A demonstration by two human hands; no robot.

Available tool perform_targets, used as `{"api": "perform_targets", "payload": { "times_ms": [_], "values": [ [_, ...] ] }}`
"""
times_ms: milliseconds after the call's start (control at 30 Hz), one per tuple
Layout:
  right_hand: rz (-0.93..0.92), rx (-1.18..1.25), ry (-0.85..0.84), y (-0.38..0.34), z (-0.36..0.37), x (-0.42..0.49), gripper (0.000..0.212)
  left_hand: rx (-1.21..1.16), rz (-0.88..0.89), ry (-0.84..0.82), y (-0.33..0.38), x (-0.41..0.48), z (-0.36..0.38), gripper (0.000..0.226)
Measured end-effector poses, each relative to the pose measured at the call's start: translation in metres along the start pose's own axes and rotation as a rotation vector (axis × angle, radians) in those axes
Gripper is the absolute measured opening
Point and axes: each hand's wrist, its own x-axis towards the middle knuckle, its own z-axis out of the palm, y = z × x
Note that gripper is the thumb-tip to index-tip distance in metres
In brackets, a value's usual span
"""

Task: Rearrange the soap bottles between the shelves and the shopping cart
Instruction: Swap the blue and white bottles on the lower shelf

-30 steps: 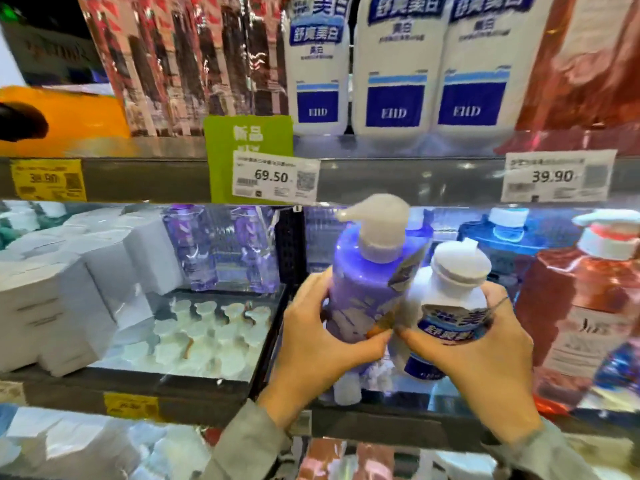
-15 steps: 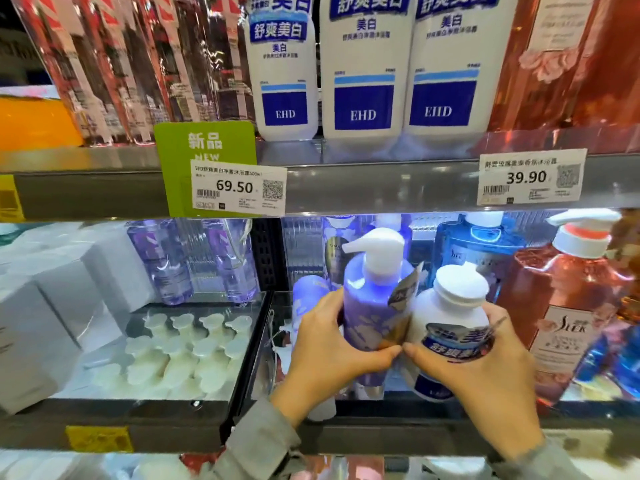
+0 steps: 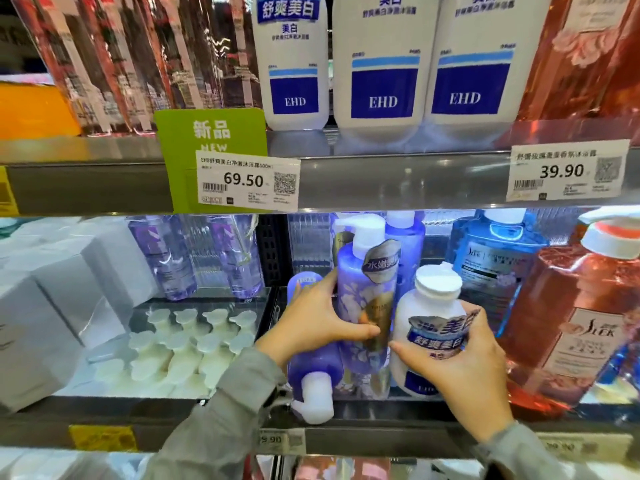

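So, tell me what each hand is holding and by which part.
The left hand grips the purple pump bottle round the middle of its body; the right hand grips the white bottle round its labelled body.

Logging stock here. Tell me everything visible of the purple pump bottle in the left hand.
The purple pump bottle is upright above the lower shelf; whether its base rests on it is unclear. Its body looks like translucent plastic printed with pale flowers and a gold patch. A white pump head tops it; a silvery tag with Chinese characters sticks out at its shoulder. The left hand grips its side, thumb across the front.
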Motion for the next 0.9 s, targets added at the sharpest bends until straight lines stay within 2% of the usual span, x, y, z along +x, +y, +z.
{"api": "perform_targets", "payload": {
  "times_ms": [233,333,400,433,533,633,800,900],
  "values": [
    [-0.007,-0.036,0.003,0.0,0.007,-0.001,0.079,0.016,-0.009,-0.039,-0.01,0.001,-0.001,0.065],
    [-0.01,-0.033,0.003,-0.002,0.007,-0.002,0.075,0.018,0.011,-0.098,-0.018,-0.006,-0.006,0.046],
    [-0.01,-0.038,0.002,-0.003,0.006,-0.002,0.074,-0.01,0.031,-0.047,-0.029,-0.012,-0.011,0.024],
    [-0.01,-0.04,0.001,-0.004,0.006,-0.002,0.074,-0.012,0.047,-0.014,-0.035,-0.015,-0.014,0.024],
    [-0.007,-0.048,-0.01,-0.006,0.006,-0.003,0.072,0.084,0.09,0.001,-0.053,-0.025,-0.026,0.043],
    [-0.01,-0.067,0.001,-0.006,0.007,-0.003,0.072,0.269,0.147,-0.061,-0.066,-0.032,-0.035,0.061],
    [0.001,-0.091,0.021,-0.009,0.01,-0.005,0.073,0.445,0.198,-0.168,-0.071,-0.035,-0.042,0.061],
    [0.002,-0.097,0.031,-0.009,0.01,-0.006,0.073,0.679,0.3,-0.135,-0.077,-0.036,-0.035,0.071]
  ]
}}
